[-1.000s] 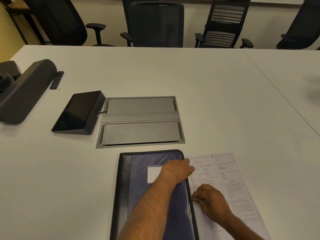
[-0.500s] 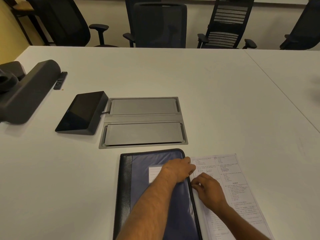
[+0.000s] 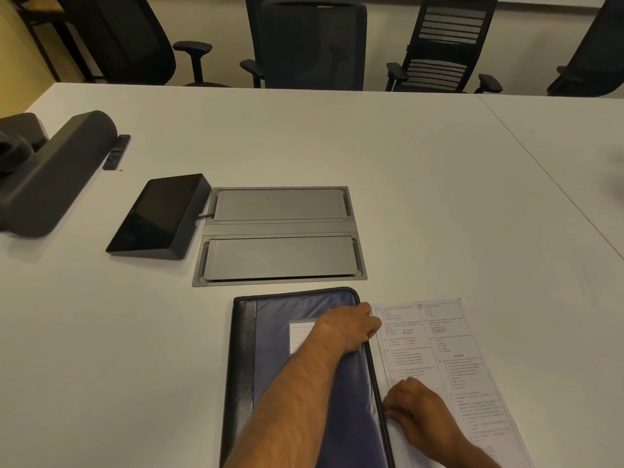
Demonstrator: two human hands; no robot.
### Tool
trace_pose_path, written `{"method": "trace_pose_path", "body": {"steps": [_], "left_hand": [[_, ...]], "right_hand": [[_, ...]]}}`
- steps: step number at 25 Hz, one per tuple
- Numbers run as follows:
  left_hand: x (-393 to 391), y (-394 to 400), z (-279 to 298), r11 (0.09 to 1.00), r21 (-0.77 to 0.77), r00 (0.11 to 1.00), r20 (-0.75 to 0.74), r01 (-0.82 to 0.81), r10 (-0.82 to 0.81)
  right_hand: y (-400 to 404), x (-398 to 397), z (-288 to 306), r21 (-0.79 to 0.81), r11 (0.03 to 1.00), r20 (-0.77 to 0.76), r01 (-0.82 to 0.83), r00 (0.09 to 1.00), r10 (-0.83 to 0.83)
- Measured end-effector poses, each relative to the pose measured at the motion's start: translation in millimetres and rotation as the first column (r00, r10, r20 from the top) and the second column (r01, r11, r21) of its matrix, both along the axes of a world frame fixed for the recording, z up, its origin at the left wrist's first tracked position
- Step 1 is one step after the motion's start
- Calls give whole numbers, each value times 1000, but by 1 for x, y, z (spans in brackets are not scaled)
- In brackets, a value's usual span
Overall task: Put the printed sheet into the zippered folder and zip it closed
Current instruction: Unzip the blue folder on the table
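The zippered folder (image 3: pixel 280 315), navy with a black spine and a white label, lies flat and closed at the near edge of the table. The printed sheet (image 3: pixel 439 342) lies flat on the table along its right side, touching it. My left hand (image 3: pixel 347 327) presses on the folder's upper right part, fingers curled over its right edge. My right hand (image 3: pixel 415 412) rests on the sheet lower down, fingertips pinched at the zipper track on the folder's right edge. The zipper pull itself is hidden under the fingers.
A grey double-lid cable hatch (image 3: pixel 280 234) is set into the white table (image 3: pixel 405 163) just beyond the folder. A black touch console (image 3: pixel 158 217) stands left of it, with a dark bar-shaped device (image 3: pixel 50 173) and a remote (image 3: pixel 116 152) farther left. Office chairs (image 3: pixel 314 42) line the far edge.
My right hand first slid away from me along the folder's right edge, then back toward me, lower than before. My left hand and the sheet stayed put.
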State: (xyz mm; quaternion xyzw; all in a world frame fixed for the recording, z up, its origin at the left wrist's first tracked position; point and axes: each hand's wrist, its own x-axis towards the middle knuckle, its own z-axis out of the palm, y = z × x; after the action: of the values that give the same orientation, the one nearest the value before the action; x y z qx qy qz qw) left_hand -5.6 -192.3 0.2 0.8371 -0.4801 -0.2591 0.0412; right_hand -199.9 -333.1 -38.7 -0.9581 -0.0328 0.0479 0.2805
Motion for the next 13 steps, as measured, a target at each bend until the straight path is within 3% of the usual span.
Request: {"method": "trace_pose_path", "body": {"steps": [7, 13], "left_hand": [[-5, 1, 1, 999, 19, 999, 38, -28, 27], [-30, 3, 12, 981, 187, 992, 97, 57, -77]], "right_hand": [[-2, -29, -3, -71, 984, -68, -165, 985, 161], [2, -34, -7, -62, 989, -52, -136, 990, 133]]}}
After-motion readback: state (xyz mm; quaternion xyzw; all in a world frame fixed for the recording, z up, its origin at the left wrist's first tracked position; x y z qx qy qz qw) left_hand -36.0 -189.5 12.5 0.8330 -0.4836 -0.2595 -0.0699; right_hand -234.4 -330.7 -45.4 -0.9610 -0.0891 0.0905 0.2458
